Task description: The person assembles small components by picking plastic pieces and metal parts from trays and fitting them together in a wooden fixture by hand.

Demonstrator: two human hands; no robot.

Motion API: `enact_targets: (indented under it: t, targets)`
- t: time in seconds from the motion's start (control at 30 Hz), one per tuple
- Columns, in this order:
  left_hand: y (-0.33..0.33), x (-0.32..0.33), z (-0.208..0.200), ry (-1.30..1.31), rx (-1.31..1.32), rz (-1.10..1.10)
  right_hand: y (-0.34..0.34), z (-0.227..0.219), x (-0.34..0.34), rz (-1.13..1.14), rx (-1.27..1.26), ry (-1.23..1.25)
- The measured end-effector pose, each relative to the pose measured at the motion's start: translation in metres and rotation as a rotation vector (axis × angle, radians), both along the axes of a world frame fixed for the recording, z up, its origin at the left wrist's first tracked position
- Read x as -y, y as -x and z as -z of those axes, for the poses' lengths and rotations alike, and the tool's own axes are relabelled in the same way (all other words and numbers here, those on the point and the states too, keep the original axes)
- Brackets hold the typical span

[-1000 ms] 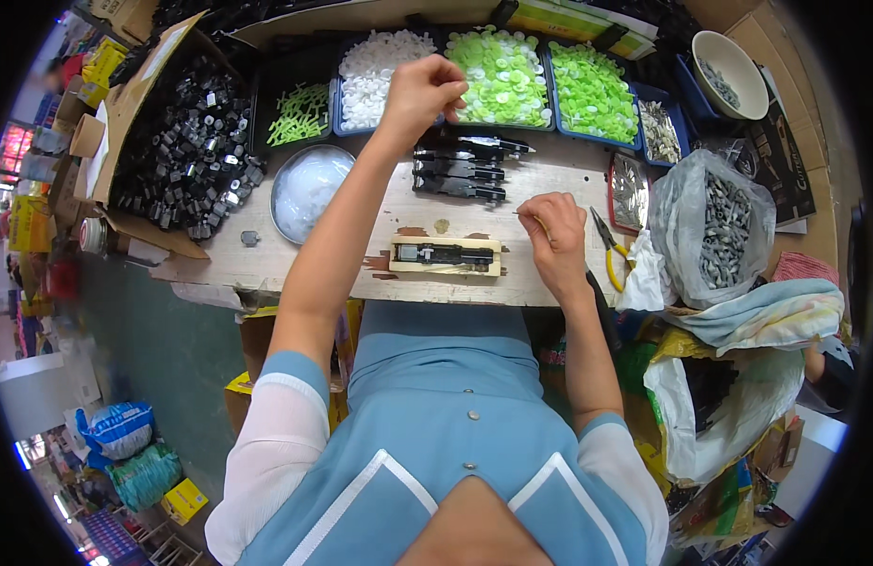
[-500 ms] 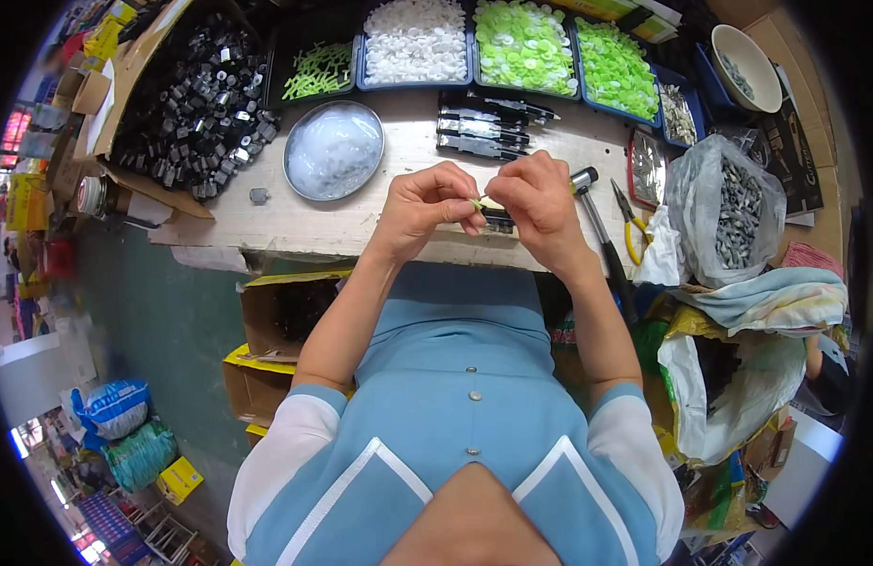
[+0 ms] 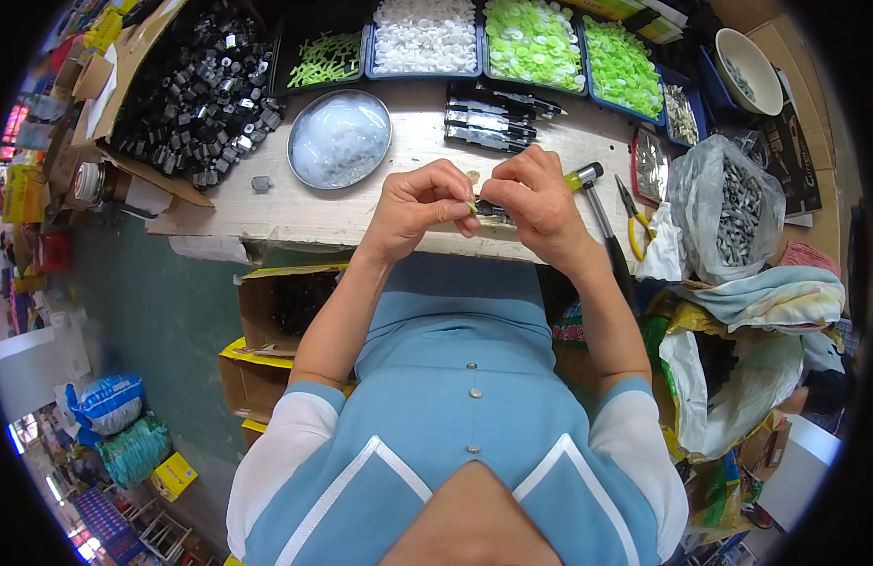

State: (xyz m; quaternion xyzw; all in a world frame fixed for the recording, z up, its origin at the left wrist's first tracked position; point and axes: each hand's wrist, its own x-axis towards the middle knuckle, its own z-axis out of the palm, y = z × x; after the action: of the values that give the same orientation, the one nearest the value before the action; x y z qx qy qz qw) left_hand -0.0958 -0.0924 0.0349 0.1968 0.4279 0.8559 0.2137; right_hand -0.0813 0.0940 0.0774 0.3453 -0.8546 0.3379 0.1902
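My left hand [image 3: 420,206] is closed in a pinch on a small green plastic piece [image 3: 471,207] over the front of the worktable. Close beside it, my right hand [image 3: 538,203] has its fingers curled together; what they hold, if anything, is hidden. A black part [image 3: 493,209] shows between the hands, partly covered by the right fingers. Beyond the hands, several black and silver assemblies [image 3: 488,129] lie in a row. To their left is a round metal dish [image 3: 339,139] of whitish, grease-like paste.
Along the back stand trays of green sticks [image 3: 321,60], white pieces [image 3: 425,38] and green discs [image 3: 534,42]. A carton of black parts [image 3: 200,104] is at left. On the right lie a hammer [image 3: 601,217], pliers [image 3: 636,222] and a plastic bag of metal parts [image 3: 733,208].
The right fingers have shifted slightly and curl more closely beside the left hand. Both hands stay close together, and the whole view has shifted a little.
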Motion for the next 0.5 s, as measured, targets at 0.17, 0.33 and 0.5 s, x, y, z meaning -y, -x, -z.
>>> enact_targets:
  t: [0.17,0.33,0.5]
  targets:
    - [-0.001,0.001,0.001,0.028,-0.002,0.004,0.001,-0.002,0.002,-0.027,-0.019,-0.045]
    - [-0.002,0.003,0.003,0.043,-0.008,0.015,0.001,0.000,0.001,-0.091,0.008,-0.036]
    - [-0.003,0.006,0.003,0.108,-0.024,-0.023,0.000,0.010,0.006,-0.082,0.034,0.040]
